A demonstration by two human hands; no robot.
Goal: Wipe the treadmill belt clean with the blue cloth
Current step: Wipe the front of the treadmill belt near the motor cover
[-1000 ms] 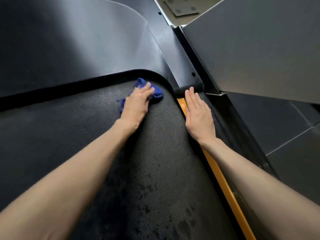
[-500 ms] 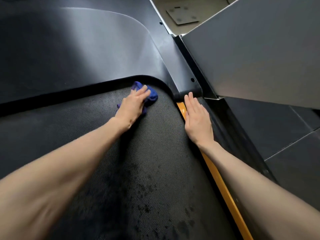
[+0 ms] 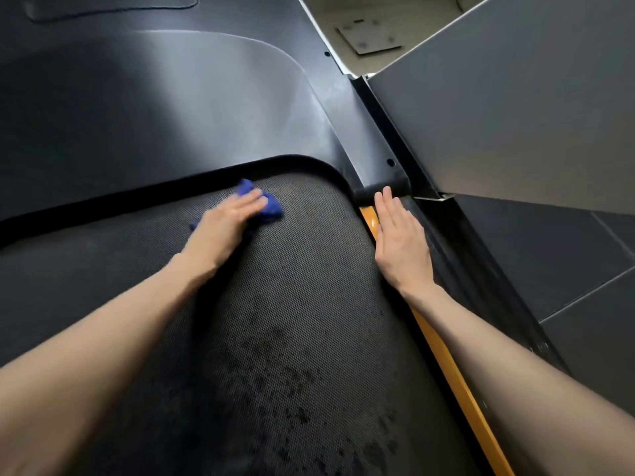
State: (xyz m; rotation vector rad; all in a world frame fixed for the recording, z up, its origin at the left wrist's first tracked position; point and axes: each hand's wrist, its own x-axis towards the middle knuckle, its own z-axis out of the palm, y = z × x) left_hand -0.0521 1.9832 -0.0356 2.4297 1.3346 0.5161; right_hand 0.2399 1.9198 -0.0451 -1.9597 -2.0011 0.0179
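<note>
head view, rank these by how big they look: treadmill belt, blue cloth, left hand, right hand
1. treadmill belt
2. left hand and right hand, about alike
3. blue cloth, partly hidden under the left hand

Dim overall; dark surfaces hold little detail. A soft pale sheen spreads across the black cover, and the floor at the top is brightest, so light probably falls from above there. The left hand and cloth are smeared by motion. The left forearm shadows the belt. Straight edges bow near the borders, and the near forearms look soft.
</note>
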